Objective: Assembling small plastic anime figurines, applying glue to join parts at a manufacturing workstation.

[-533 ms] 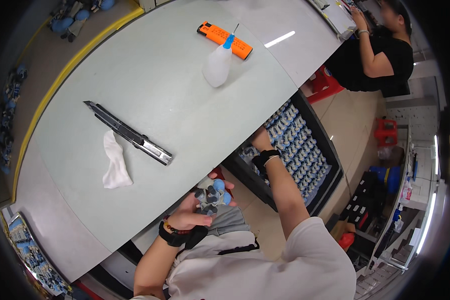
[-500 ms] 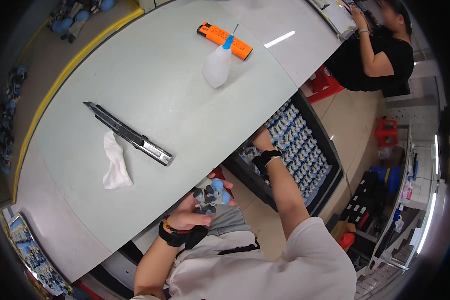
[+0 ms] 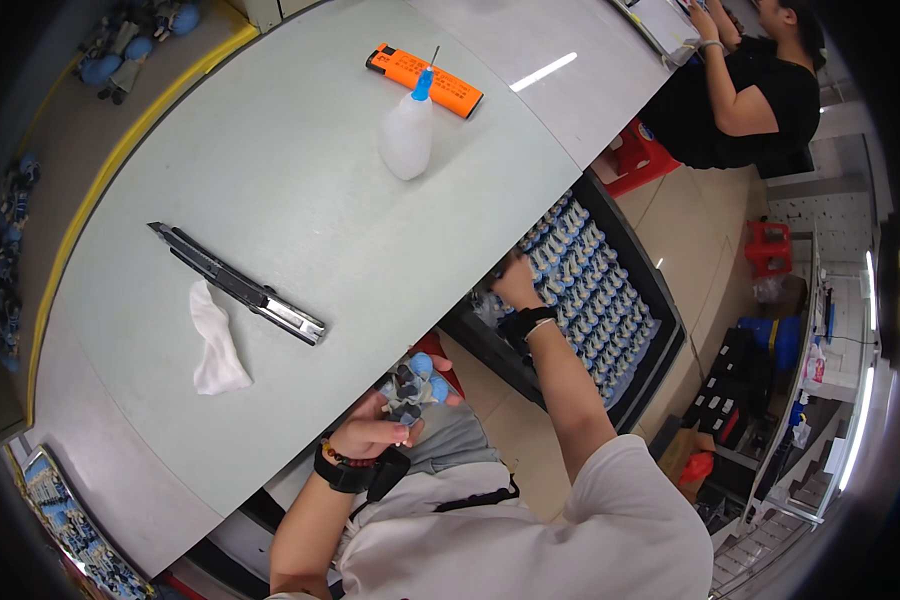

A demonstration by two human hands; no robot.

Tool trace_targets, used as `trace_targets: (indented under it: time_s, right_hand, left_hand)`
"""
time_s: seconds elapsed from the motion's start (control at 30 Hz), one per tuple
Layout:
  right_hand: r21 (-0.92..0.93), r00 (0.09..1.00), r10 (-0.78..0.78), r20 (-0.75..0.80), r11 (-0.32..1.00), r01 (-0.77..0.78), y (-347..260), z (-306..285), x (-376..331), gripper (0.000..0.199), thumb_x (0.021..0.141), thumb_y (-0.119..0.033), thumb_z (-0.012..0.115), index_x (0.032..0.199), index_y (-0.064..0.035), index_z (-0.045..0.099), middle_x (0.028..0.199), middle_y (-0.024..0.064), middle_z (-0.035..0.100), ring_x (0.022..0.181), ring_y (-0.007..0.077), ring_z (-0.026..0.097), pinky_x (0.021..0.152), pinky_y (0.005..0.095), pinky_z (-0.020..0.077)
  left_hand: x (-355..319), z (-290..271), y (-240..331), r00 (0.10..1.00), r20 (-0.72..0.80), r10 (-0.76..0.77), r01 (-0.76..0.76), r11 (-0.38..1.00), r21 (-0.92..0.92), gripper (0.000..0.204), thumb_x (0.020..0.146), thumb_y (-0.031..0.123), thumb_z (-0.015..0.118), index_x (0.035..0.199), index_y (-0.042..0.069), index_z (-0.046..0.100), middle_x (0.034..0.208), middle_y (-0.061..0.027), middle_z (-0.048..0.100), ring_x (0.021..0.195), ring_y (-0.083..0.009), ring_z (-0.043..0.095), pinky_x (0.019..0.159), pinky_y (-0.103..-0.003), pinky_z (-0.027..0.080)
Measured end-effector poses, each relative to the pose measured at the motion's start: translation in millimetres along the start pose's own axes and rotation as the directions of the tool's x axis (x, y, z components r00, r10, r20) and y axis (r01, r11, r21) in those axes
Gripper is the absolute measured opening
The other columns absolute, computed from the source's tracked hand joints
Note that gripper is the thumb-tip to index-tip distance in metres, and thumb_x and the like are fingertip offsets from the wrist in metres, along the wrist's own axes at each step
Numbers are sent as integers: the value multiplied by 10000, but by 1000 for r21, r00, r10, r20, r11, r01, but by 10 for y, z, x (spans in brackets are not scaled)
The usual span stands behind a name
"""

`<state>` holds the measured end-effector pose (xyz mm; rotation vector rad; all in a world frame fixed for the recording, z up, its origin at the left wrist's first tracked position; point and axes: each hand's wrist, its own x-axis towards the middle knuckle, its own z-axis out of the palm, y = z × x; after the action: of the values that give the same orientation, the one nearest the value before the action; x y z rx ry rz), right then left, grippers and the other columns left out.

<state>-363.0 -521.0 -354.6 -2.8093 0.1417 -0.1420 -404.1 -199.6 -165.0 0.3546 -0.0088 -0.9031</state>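
Note:
My left hand (image 3: 368, 432) is closed around several small blue, white and grey figurines (image 3: 410, 388), in front of the table edge and above my lap. At the left side of a black crate (image 3: 660, 385), my right hand (image 3: 515, 285) is bent with its fingers pointing toward the table edge. A small dark thing shows at its fingertips, too unclear to name. Rows of small blue-and-white figurines (image 3: 595, 290) stand in the crate beside that hand.
On the table (image 3: 300, 200) lie a black utility knife (image 3: 240, 285), a white cloth (image 3: 215, 345), an orange bar-shaped object (image 3: 450, 90) and a white needle-tipped squeeze bottle (image 3: 406, 138). A yellow-edged shelf (image 3: 120, 190) holds more figurines. Another person (image 3: 735, 100) sits at the upper right.
My right hand has come up a little at the crate's left side, showing more of itself and a dark thing at the fingertips. The view has shifted slightly; my left hand keeps the figurines.

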Motion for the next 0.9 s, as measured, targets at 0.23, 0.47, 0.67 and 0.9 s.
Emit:
trace_targets:
  time_s: [0.23,0.47,0.67,0.9]
  right_hand:
    - [254,999,-45,24,967,38,174,149,133,223,654,-112,577,862,-37,549,839,174,572,748,353,552,670,380,449]
    - [593,863,218,456,649,-477,70,-294,-190,163,661,-25,494,821,-5,515,683,93,513,642,192,540,587,283,426]
    - [530,935,-94,343,841,-109,-98,-385,-275,261,656,-65,554,913,-20,547,928,113,504,674,215,531,597,296,442]
    - [269,899,-133,416,963,18,-185,-407,-219,313,685,-154,586,971,-31,551,844,145,546,756,308,544,677,328,464]
  left_hand:
    - [4,-22,12,999,0,40,-40,999,6,864,592,50,602,1332,201,181,1254,-220,315,1085,-419,454,435,-240,465]
    - [-8,-63,25,999,3,50,-50,999,-2,840,616,71,621,1328,193,193,1255,-224,314,1079,-413,462,433,-246,461]
    - [7,-56,10,998,25,59,-59,998,-10,835,622,75,627,1326,193,194,1259,-223,313,1078,-420,460,438,-246,458]
    - [-18,-64,24,998,-9,57,-57,998,-17,846,618,86,634,1338,194,202,1268,-221,304,1084,-418,451,445,-248,467]
